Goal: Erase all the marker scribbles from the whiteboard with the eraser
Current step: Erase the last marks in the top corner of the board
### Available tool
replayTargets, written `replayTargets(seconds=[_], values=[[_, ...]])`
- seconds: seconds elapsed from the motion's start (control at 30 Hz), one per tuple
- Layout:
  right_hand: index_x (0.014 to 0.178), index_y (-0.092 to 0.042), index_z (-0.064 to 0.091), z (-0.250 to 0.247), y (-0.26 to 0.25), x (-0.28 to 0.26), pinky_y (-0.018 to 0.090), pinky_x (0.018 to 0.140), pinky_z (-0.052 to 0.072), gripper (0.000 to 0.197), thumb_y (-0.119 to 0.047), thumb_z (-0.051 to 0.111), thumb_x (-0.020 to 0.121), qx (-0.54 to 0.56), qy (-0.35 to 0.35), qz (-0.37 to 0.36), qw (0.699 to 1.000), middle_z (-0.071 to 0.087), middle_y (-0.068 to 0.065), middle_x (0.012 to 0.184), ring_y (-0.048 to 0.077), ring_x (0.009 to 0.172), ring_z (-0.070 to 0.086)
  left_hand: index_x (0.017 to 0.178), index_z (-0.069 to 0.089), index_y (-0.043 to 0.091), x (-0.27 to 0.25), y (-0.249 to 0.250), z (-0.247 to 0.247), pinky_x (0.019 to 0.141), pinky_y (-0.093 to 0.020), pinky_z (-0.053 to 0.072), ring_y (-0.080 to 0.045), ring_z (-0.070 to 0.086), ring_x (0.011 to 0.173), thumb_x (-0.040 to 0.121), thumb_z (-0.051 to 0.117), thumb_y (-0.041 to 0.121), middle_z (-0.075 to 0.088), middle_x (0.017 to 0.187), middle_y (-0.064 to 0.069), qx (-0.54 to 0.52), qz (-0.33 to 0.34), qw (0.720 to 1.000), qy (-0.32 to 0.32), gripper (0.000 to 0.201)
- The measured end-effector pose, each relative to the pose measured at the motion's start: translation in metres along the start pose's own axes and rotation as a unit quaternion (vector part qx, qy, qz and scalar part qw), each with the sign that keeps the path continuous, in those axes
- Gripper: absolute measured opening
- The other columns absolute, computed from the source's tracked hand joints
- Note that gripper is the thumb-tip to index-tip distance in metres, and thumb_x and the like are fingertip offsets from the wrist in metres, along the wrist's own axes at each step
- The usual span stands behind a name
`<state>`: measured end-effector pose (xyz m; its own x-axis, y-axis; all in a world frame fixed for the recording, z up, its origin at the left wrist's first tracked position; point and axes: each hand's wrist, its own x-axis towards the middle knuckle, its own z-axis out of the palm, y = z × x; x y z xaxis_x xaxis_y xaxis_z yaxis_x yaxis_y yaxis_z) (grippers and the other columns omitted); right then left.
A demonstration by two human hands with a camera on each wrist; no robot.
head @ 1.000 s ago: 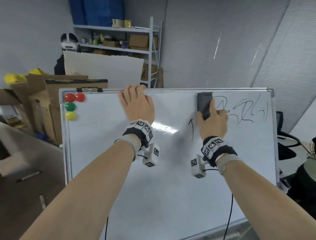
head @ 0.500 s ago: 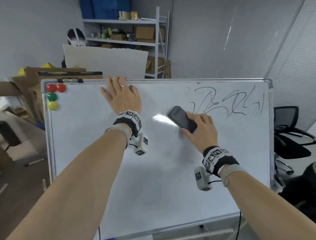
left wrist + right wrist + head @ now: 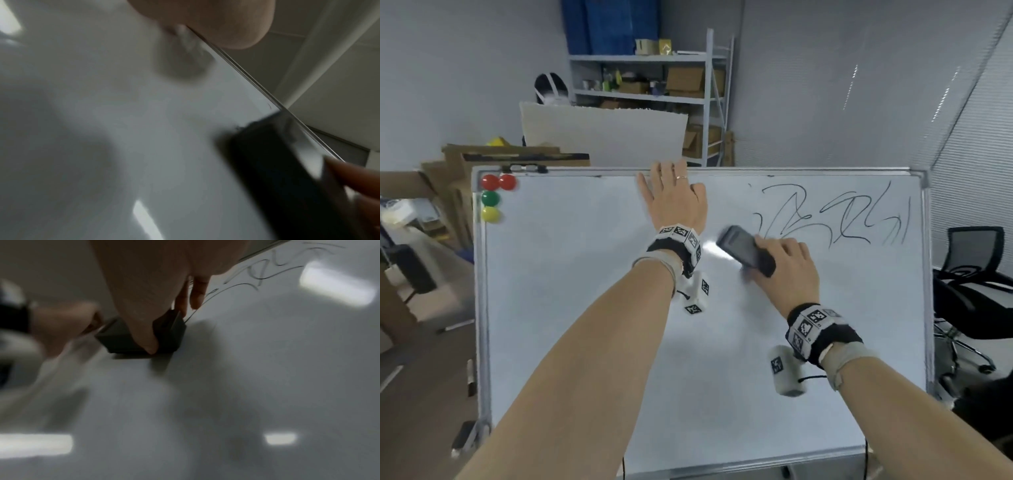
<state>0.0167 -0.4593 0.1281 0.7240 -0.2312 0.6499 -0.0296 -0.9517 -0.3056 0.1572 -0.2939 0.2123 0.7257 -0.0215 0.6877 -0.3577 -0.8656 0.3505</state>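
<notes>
The whiteboard (image 3: 571, 308) stands tilted before me, with black marker scribbles (image 3: 835, 219) across its upper right. My right hand (image 3: 782, 263) grips the black eraser (image 3: 744, 250) and presses it flat on the board, just left of and below the scribbles. In the right wrist view the eraser (image 3: 139, 337) sits under my thumb, with scribble lines (image 3: 257, 274) running off beyond it. My left hand (image 3: 674, 202) lies flat on the board at its top edge, fingers straight. The left wrist view shows the eraser (image 3: 287, 170) blurred at lower right.
Red, green and yellow magnets (image 3: 493, 198) cling to the board's top left corner. Behind the board stand cardboard boxes (image 3: 458, 164), a white panel (image 3: 602, 137) and a metal shelf (image 3: 654, 78). A black office chair (image 3: 976, 274) is at the right.
The eraser has come down from the board's top edge to the middle, wiping away the arrow-like stroke. My left hand has kept its place at the top edge.
</notes>
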Motion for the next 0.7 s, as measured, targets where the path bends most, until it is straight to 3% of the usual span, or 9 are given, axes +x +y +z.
replayTargets(seconds=[0.07, 0.13, 0.23, 0.37, 0.4, 0.43, 0.53, 0.57, 0.7], values=[[0.129, -0.035, 0.054, -0.011, 0.012, 0.020, 0.037, 0.084, 0.048, 0.055, -0.041, 0.074, 0.078, 0.043, 0.039, 0.135, 0.989, 0.053, -0.001, 0.116, 0.024, 0.112, 0.042, 0.140, 0.046, 0.017, 0.002, -0.006, 0.003, 0.121, -0.056, 0.009, -0.031, 0.030, 0.143, 0.089, 0.028, 0.032, 0.047, 0.145, -0.007, 0.003, 0.014, 1.000, 0.017, 0.057], [0.130, -0.036, 0.052, -0.020, 0.019, 0.036, 0.038, 0.084, 0.049, 0.054, -0.044, 0.069, 0.080, 0.050, 0.077, 0.185, 0.979, 0.051, 0.000, 0.116, 0.022, 0.117, 0.040, 0.136, 0.050, 0.016, 0.004, -0.011, 0.005, 0.121, -0.055, 0.013, -0.032, 0.035, 0.138, 0.087, 0.031, 0.031, 0.050, 0.139, -0.006, -0.003, 0.029, 0.999, 0.041, 0.054], [0.131, -0.036, 0.054, -0.011, 0.005, 0.041, 0.034, 0.085, 0.045, 0.056, -0.047, 0.070, 0.078, 0.053, 0.092, 0.162, 0.981, 0.049, -0.002, 0.112, 0.021, 0.115, 0.039, 0.133, 0.052, 0.015, 0.008, -0.016, 0.007, 0.121, -0.053, 0.013, -0.032, 0.035, 0.138, 0.086, 0.033, 0.029, 0.051, 0.135, -0.005, -0.031, 0.022, 0.998, 0.059, 0.053], [0.130, -0.034, 0.059, 0.022, -0.038, 0.028, 0.034, 0.077, 0.048, 0.060, -0.049, 0.077, 0.075, -0.004, 0.022, -0.051, 0.998, 0.055, 0.002, 0.106, 0.026, 0.102, 0.049, 0.133, 0.053, 0.017, 0.013, -0.030, 0.007, 0.121, -0.053, 0.013, -0.030, 0.035, 0.138, 0.088, 0.028, 0.031, 0.051, 0.135, -0.004, -0.058, 0.024, 0.996, 0.058, 0.053], [0.132, -0.033, 0.058, 0.023, -0.043, 0.031, 0.036, 0.076, 0.049, 0.061, -0.049, 0.076, 0.076, -0.026, 0.023, -0.059, 0.998, 0.055, 0.004, 0.107, 0.028, 0.101, 0.050, 0.133, 0.053, 0.018, 0.015, -0.032, 0.006, 0.121, -0.052, 0.012, -0.029, 0.035, 0.138, 0.089, 0.025, 0.032, 0.051, 0.136, -0.003, -0.066, 0.028, 0.996, 0.051, 0.054], [0.133, -0.034, 0.056, 0.020, -0.043, 0.036, 0.037, 0.078, 0.049, 0.060, -0.050, 0.074, 0.078, -0.031, 0.031, -0.024, 0.999, 0.054, 0.004, 0.110, 0.028, 0.103, 0.049, 0.132, 0.054, 0.019, 0.018, -0.034, 0.005, 0.121, -0.052, 0.011, -0.027, 0.034, 0.138, 0.089, 0.022, 0.033, 0.050, 0.135, -0.001, -0.079, 0.027, 0.996, 0.043, 0.056], [0.133, -0.037, 0.051, 0.005, -0.033, 0.052, 0.039, 0.085, 0.049, 0.056, -0.050, 0.067, 0.081, 0.019, 0.082, 0.169, 0.982, 0.049, 0.004, 0.118, 0.026, 0.115, 0.045, 0.125, 0.058, 0.020, 0.021, -0.035, 0.002, 0.122, -0.050, 0.010, -0.026, 0.037, 0.134, 0.086, 0.019, 0.034, 0.052, 0.130, 0.000, -0.105, 0.010, 0.994, 0.041, 0.057], [0.131, -0.037, 0.051, 0.003, -0.031, 0.053, 0.039, 0.085, 0.050, 0.055, -0.051, 0.066, 0.081, 0.022, 0.097, 0.186, 0.977, 0.049, 0.003, 0.117, 0.025, 0.115, 0.045, 0.125, 0.058, 0.020, 0.019, -0.034, 0.002, 0.123, -0.050, 0.009, -0.026, 0.037, 0.134, 0.086, 0.021, 0.033, 0.051, 0.130, 0.000, -0.100, 0.013, 0.994, 0.047, 0.055], [0.130, -0.034, 0.053, 0.016, -0.050, 0.034, 0.032, 0.077, 0.045, 0.058, -0.054, 0.070, 0.079, 0.015, 0.035, 0.077, 0.996, 0.049, 0.002, 0.112, 0.023, 0.110, 0.045, 0.126, 0.056, 0.018, 0.015, -0.036, 0.008, 0.123, -0.051, 0.009, -0.028, 0.037, 0.135, 0.087, 0.030, 0.029, 0.051, 0.132, -0.001, -0.091, 0.033, 0.993, 0.062, 0.049]])
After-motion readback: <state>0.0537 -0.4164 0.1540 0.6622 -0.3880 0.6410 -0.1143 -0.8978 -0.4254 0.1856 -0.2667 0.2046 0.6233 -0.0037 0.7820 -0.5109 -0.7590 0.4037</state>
